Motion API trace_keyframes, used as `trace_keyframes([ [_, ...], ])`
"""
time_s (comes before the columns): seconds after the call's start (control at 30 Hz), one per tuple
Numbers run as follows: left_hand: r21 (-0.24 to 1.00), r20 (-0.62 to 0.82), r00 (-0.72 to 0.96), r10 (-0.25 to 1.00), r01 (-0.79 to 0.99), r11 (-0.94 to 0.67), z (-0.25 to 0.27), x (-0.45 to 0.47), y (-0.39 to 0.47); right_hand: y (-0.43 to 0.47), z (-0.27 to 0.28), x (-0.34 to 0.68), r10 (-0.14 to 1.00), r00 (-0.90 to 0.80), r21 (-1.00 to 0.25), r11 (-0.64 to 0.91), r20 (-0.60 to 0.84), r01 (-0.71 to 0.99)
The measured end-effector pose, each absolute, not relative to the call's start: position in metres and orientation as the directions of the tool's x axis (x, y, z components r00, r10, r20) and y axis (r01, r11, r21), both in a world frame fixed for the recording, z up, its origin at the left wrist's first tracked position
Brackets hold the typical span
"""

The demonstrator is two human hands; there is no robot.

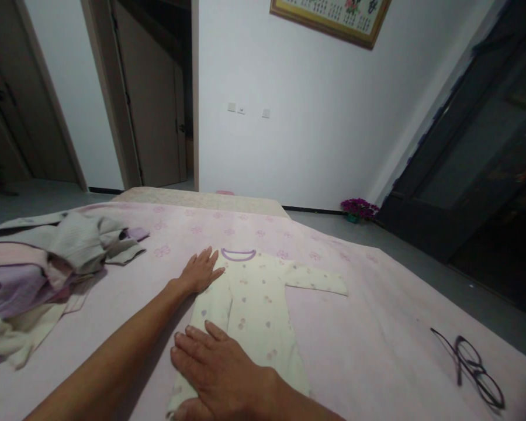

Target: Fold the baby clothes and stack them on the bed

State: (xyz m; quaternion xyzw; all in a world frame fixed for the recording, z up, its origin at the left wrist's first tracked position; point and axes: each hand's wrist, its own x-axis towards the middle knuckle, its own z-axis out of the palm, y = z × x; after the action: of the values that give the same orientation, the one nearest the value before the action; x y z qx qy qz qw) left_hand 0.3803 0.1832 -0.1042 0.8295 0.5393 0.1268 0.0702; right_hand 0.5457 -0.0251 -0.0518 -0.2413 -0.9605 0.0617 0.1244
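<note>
A cream long-sleeved child's shirt (258,310) with small printed motifs and a purple neckband lies flat on the pink cloth. Its sleeve on the right stretches outward, while the other sleeve is folded down over the body. My left hand (200,271) lies flat at the shoulder beside the neckband, fingers spread. Lower down, my right hand (223,368) rests palm down on the folded sleeve and the shirt's left edge, fingers extended. Part of the lower shirt is hidden behind my right hand and forearm.
A heap of clothes (79,240) in grey, pink, purple and cream lies at the left. Black-framed glasses (473,368) lie at the right on the pink flowered cloth (359,327). Beyond the far edge, purple flowers (358,209) stand on the floor near the wall.
</note>
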Motion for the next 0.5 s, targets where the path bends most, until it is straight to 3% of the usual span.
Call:
trace_keyframes([
  [0.17, 0.204, 0.183, 0.352, 0.918, 0.900, -0.386, -0.092, 0.386, 0.170, -0.032, -0.059, 0.533, 0.360, -0.908, -0.102, 0.933, 0.214, 0.346],
  [0.33, 0.176, 0.306, 0.384, 0.871, 0.877, -0.448, -0.082, 0.400, 0.127, -0.042, -0.061, 0.550, 0.472, -0.845, -0.118, 0.882, 0.252, 0.457],
  [0.5, 0.233, 0.279, 0.559, 0.781, 0.750, -0.619, -0.089, 0.408, 0.079, -0.056, -0.093, 0.555, 0.416, -0.849, 0.008, 0.897, 0.327, 0.442],
])
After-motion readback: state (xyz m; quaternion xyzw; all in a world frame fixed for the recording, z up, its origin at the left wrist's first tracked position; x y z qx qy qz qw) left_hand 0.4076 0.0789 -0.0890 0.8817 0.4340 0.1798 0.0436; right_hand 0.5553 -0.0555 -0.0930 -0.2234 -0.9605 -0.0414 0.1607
